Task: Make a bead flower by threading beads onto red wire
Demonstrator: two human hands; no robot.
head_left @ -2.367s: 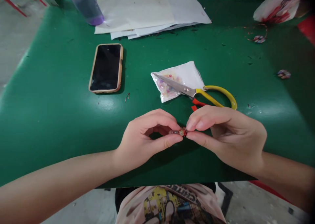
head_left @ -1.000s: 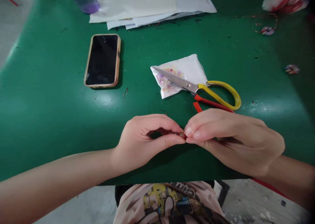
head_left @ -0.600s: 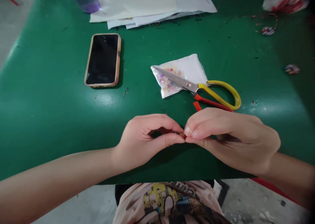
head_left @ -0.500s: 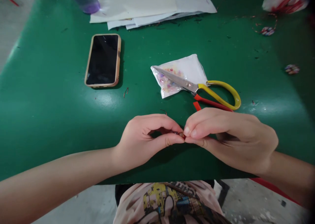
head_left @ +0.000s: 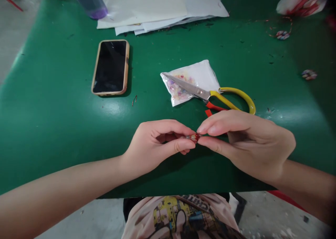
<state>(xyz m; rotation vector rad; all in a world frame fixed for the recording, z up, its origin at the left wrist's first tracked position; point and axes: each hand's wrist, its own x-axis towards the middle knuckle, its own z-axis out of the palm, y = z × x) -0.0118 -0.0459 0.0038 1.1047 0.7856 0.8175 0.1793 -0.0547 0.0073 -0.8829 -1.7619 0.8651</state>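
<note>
Both my hands meet over the near edge of the green table (head_left: 52, 120). My left hand (head_left: 154, 146) pinches a short string of small beads (head_left: 193, 137) between thumb and forefinger. My right hand (head_left: 246, 141) pinches the other end of the same beads with its thumb and forefinger, fingertips touching those of the left. Just beyond my hands lie scissors (head_left: 210, 93) with yellow and red handles, their blades resting on a small clear bag of coloured beads (head_left: 191, 79).
A phone (head_left: 110, 67) in a tan case lies face up at the left. White papers (head_left: 157, 7) and a purple bottle (head_left: 89, 2) sit at the far edge. Small bead pieces (head_left: 309, 74) and a red-and-white bag (head_left: 301, 0) are at the right.
My hands have stayed pinched together on the beads. My right fingertips have lifted a little, so the beads show more between the hands. The view has shifted slightly.
</note>
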